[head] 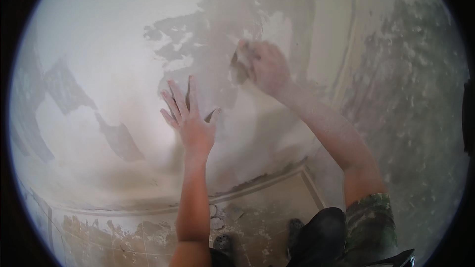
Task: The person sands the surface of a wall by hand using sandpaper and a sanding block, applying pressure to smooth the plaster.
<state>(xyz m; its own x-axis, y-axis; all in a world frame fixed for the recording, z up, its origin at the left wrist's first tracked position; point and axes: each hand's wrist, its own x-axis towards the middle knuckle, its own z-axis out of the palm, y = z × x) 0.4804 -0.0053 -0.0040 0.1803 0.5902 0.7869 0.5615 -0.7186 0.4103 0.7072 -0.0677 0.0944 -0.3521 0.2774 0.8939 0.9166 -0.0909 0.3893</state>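
Observation:
A plastered wall (pixel 111 48) with white and grey patches fills most of the view. My left hand (pixel 191 118) is spread against it, fingers apart and holding nothing. Up and to the right, my right hand (pixel 269 65), somewhat blurred, is closed around a thin abrasive sheet or pad (pixel 239 68) at the wall. Blur and my fingers hide much of that piece, so its exact kind cannot be told. Pale dust coats both hands and my right forearm. A grey, rougher patch of plaster (pixel 219 26) lies beside and above my hands.
The wall's inner corner (pixel 343 59) runs up on the right, meeting a mottled grey wall (pixel 408 118). Below, a skirting strip (pixel 122 213) edges the dusty tiled floor (pixel 122 239). Small pale chunks (pixel 216 223) lie near my perforated clogs (pixel 222 243).

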